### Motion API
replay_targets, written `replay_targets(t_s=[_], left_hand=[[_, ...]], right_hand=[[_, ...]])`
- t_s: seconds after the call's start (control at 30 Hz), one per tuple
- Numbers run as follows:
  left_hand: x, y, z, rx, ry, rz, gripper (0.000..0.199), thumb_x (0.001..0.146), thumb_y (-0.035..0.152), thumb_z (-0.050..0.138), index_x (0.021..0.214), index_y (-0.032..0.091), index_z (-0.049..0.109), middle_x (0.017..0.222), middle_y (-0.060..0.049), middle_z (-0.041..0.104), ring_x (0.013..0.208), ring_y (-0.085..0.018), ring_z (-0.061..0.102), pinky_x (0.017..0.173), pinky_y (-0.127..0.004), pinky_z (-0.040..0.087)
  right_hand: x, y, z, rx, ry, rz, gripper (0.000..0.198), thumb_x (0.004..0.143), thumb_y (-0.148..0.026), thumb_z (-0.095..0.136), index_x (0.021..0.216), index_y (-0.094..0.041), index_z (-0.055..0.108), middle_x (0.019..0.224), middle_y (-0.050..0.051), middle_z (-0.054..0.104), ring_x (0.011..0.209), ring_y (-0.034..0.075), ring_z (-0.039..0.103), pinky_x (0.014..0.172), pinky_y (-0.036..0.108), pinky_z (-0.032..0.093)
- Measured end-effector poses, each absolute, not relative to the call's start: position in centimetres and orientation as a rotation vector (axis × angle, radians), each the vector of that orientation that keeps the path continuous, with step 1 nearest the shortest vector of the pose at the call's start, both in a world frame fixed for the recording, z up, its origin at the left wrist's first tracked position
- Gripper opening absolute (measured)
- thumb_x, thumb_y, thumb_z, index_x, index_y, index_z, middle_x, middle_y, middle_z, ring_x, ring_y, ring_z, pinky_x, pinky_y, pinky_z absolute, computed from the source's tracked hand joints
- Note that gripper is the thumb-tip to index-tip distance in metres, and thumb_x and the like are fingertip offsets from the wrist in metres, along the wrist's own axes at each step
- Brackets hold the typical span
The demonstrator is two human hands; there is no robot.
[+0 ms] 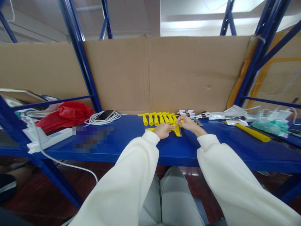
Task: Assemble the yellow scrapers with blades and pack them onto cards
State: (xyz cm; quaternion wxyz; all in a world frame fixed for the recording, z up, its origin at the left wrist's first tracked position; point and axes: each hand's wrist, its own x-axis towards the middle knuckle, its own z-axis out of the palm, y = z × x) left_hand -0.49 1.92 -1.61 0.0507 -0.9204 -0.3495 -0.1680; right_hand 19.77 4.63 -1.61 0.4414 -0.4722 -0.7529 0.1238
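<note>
A yellow scraper (177,131) is in my left hand (164,130), whose fingers wrap round its handle. Its wide head points right, with a thin blade edge along the far side. At the upper end of that head, my right hand (187,122) has thumb and fingers pinched together. Whether something small sits in that pinch is hidden. Just behind my hands, several more yellow scrapers (156,120) lie in a row on the blue tabletop (131,138), handles toward me.
Small black-and-white packets (185,112) lie behind my right hand. Farther right are a yellow tube-shaped handle (254,132) and a green bag (270,126). A phone (105,115) rests on a coiled white cable (94,119) at left, near a red bag (68,115). Cardboard (164,72) walls the back.
</note>
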Motion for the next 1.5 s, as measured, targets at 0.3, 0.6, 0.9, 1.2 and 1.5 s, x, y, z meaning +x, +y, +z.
replay_targets(t_s=[0.3, 0.6, 0.9, 1.2, 1.5], left_hand=[[-0.4, 1.3, -1.3, -2.791, -1.067, -0.439, 0.051, 0.089, 0.009, 0.052, 0.136, 0.026, 0.064, 0.119, -0.008, 0.073, 0.111, -0.022, 0.068, 0.098, -0.031, 0.051], [-0.4, 0.9, -1.0, -2.774, -1.061, -0.44, 0.05, 0.09, 0.008, 0.051, 0.134, 0.026, 0.065, 0.12, -0.008, 0.073, 0.112, -0.021, 0.068, 0.099, -0.032, 0.051], [-0.3, 0.6, -0.9, -2.752, -1.058, -0.446, 0.052, 0.09, 0.006, 0.048, 0.135, 0.025, 0.064, 0.121, -0.009, 0.072, 0.115, -0.023, 0.067, 0.099, -0.033, 0.052], [-0.2, 1.4, -1.3, -2.762, -1.081, -0.678, 0.049, 0.089, 0.005, 0.052, 0.131, 0.022, 0.067, 0.122, -0.009, 0.073, 0.112, -0.021, 0.069, 0.101, -0.031, 0.051], [-0.4, 1.8, -1.3, -2.706, -1.205, -0.78, 0.047, 0.088, 0.008, 0.056, 0.132, 0.021, 0.067, 0.123, -0.009, 0.073, 0.114, -0.021, 0.068, 0.101, -0.032, 0.052]], right_hand=[[19.2, 4.4, -1.5, -1.326, -1.874, 0.202, 0.016, 0.069, -0.009, 0.063, 0.057, -0.019, 0.064, 0.076, 0.004, 0.07, 0.087, 0.021, 0.065, 0.092, 0.038, 0.05], [18.6, 3.2, -1.0, -1.434, -1.818, 0.265, 0.013, 0.073, -0.014, 0.061, 0.062, -0.019, 0.067, 0.081, 0.005, 0.073, 0.089, 0.022, 0.067, 0.09, 0.035, 0.051], [18.3, 3.7, -1.7, -1.44, -1.72, 0.335, 0.009, 0.071, -0.02, 0.059, 0.063, -0.02, 0.064, 0.079, 0.004, 0.068, 0.093, 0.024, 0.064, 0.095, 0.041, 0.048], [18.6, 4.6, -2.0, -1.233, -1.404, 0.363, 0.013, 0.069, -0.021, 0.065, 0.079, -0.021, 0.057, 0.094, 0.003, 0.066, 0.098, 0.021, 0.061, 0.098, 0.042, 0.047], [17.6, 0.8, 0.4, -1.244, -1.45, 1.001, 0.016, 0.08, -0.021, 0.073, 0.08, -0.019, 0.057, 0.055, -0.003, 0.059, 0.048, 0.013, 0.055, 0.047, 0.024, 0.048]])
